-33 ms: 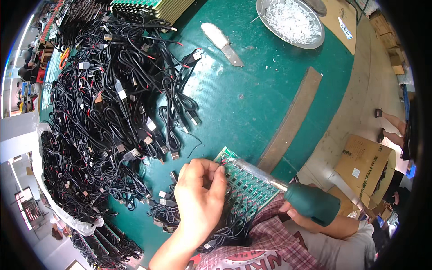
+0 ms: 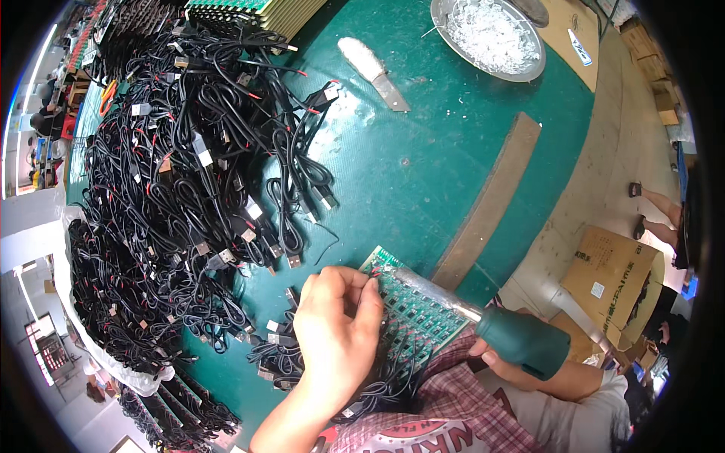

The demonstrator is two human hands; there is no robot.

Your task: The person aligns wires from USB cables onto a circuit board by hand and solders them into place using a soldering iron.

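Observation:
A green circuit board panel with rows of small parts lies at the table's near edge. My left hand is closed in a pinch at its far-left corner, on the thin wires of a USB cable; red shows by the fingertips. My right hand grips the green handle of a soldering iron, and most of its fingers are hidden behind it. The iron's metal barrel slants across the board, its tip close to my left fingertips. Black USB cables lie over the board's near-left side.
A large heap of black USB cables covers the table's left. A knife with a wrapped handle, a metal dish of white bits and a brown strip lie beyond the board. Stacked boards stand far left; a carton is on the floor.

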